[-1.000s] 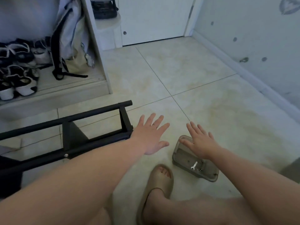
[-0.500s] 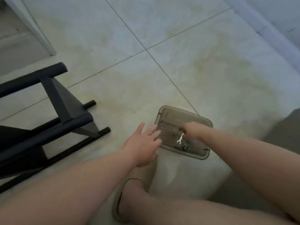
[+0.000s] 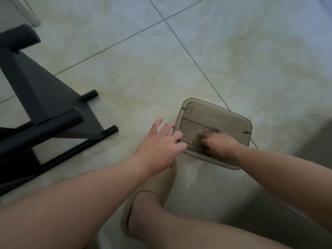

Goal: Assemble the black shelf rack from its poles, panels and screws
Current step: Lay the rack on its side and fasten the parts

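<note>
The partly built black shelf rack (image 3: 45, 97) lies on its side at the left, and its thin poles (image 3: 75, 151) reach toward the middle of the floor. A translucent brown tray (image 3: 233, 121) sits on the tiles in front of my knees. My left hand (image 3: 161, 142) is spread, its fingertips touching the tray's left rim. My right hand (image 3: 217, 144) is inside the tray with its fingers curled down over the small metal parts. The hand hides those parts, and only a thin metal tip shows beneath it.
My foot in a beige slipper (image 3: 161, 182) is just below the tray. A white cabinet corner (image 3: 30, 15) stands at the top left. A dark shape (image 3: 321, 141) fills the right edge. Pale floor tiles stretch beyond the tray.
The view has tilted down and closer to the tray. My right hand has closed over the wrench and screws in the tray. My left hand has moved to the tray's left rim.
</note>
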Demonstrator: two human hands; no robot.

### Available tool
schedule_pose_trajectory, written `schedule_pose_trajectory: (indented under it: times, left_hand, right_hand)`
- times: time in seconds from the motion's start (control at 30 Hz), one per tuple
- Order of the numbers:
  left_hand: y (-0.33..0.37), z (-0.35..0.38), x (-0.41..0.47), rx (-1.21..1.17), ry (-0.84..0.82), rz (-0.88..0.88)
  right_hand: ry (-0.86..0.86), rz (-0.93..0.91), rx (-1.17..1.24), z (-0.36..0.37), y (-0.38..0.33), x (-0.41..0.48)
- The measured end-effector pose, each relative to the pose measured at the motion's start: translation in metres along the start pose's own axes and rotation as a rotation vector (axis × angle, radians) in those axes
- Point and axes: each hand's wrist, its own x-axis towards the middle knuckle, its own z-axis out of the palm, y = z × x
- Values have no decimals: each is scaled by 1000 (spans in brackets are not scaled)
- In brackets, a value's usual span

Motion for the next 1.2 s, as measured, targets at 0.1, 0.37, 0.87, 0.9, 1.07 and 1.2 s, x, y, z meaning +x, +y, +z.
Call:
schedule_pose_trajectory:
  times: [0.1,0.37,0.87,0.9,1.07,1.2]
  left_hand:
    - [1,0,1,-11,-3,-7]
    - [-11,-49,-40,-5,-31,3]
    - [-54,-227,-201,-324,215,-562]
    - [-59,-233,-211,-373,220,-631]
    - [-92,-232,-256,-717,207,-841]
    - [-115,-218,-265,-821,190,-891]
  right_hand:
    - [16,83,101,-7,1,-6]
    - [221,331,344,-84,0,-64]
    - [704,12,738,-253,-198,-215]
    - [706,-16,769,-260,-213,-218]
    - [668,-79,850,-282,-253,-222]
    - [600,-69,859,-283,-260,-204]
